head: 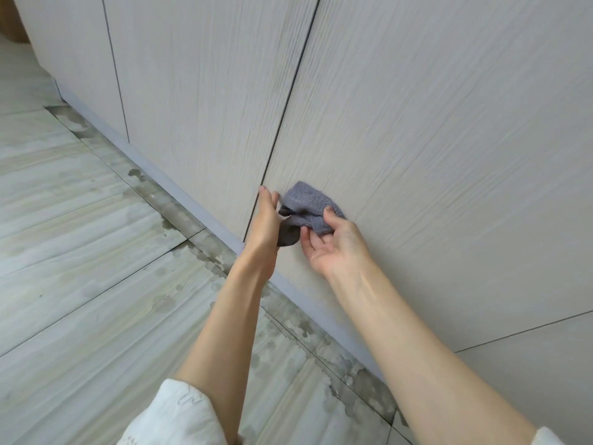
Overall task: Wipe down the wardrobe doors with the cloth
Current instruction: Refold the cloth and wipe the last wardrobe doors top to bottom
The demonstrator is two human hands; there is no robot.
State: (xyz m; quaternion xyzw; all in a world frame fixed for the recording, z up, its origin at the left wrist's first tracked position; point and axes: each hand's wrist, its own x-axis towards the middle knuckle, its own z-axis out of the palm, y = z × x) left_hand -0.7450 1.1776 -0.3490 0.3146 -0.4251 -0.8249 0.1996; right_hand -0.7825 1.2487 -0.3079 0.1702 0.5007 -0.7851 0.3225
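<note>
You have nothing readable here. The faint grey marks on your near left sleeve are too blurred to make out as letters or numbers.

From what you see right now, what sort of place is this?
Most likely a room in a home, perhaps a bedroom. Tall pale wood-grain wardrobe doors with thin dark gaps stand on a grey plinth above a tiled floor with damp-looking patches, and both hands hold a grey cloth against one door.

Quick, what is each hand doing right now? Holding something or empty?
Left hand: grips one end of the grey cloth, by the wardrobe door.
Right hand: pinches the cloth's other end with its thumb; the other fingers are loose.
</note>
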